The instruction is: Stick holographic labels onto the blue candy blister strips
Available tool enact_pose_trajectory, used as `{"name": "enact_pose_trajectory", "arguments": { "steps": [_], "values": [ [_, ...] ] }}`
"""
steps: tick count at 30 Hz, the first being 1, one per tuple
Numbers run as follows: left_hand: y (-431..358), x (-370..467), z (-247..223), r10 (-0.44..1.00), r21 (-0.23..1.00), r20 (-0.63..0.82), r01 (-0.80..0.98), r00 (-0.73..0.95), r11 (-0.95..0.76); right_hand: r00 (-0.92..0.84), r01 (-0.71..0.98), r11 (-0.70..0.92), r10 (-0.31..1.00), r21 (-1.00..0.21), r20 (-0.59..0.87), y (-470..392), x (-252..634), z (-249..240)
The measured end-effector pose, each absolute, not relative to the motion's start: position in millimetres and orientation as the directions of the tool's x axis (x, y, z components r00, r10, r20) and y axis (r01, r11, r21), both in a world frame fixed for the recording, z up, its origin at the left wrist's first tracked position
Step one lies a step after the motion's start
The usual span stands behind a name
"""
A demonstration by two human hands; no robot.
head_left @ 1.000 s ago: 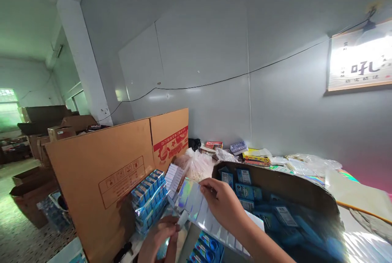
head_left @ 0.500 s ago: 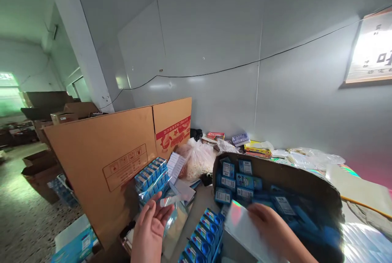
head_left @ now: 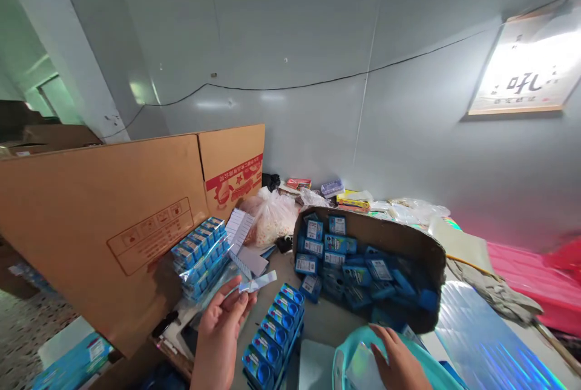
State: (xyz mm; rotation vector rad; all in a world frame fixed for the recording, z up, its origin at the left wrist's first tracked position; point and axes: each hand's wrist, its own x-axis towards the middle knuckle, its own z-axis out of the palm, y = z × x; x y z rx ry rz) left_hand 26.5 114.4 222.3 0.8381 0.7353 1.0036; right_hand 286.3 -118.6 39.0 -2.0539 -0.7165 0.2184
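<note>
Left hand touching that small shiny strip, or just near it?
Touching. The head view shows the left hand pinching one end of the shiny strip between its fingertips; the rest sticks out free above the blue boxes.

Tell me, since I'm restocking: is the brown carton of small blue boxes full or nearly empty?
Partly filled. The carton holds loose small blue boxes piled against its back wall, with rim and inner wall bare above them.
</note>
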Motion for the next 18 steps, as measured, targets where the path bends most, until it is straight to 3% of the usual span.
{"name": "enact_pose_trajectory", "arguments": {
  "steps": [1,3,4,6,9,13,18],
  "values": [
    [111.9,27.4,220.4,0.917,0.863,-0.150,-0.405,0.369,0.304,0.791,0.358,-0.337,0.606,-0.871,0.090,-107.4,272.2,55.0],
    [106.9,28.5,216.9,0.904,0.870,-0.165,-0.373,0.393,0.321,0.677,0.071,-0.210,0.728,-0.975,-0.107,-85.7,243.1,88.0],
    [104.5,29.0,215.5,0.897,0.875,-0.176,-0.353,0.406,0.331,0.577,-0.120,-0.183,0.787,-0.976,-0.218,-75.8,229.0,104.3],
    [100.2,30.3,213.3,0.881,0.881,-0.196,-0.317,0.430,0.351,0.455,-0.346,-0.098,0.852,-0.933,-0.259,-58.1,203.6,134.5],
    [94.5,31.0,211.6,0.857,0.883,-0.205,-0.287,0.473,0.370,0.424,-0.468,0.036,0.886,-0.883,-0.188,-36.9,176.2,168.6],
    [85.7,25.6,209.8,0.835,0.900,-0.204,-0.238,0.511,0.366,0.425,-0.649,0.139,0.881,-0.748,-0.206,-20.9,157.4,187.4],
    [72.7,17.6,194.2,0.778,0.887,-0.269,-0.170,0.568,0.430,0.534,-0.576,0.165,0.818,-0.800,-0.216,-21.6,151.0,180.5]
  ]
}}
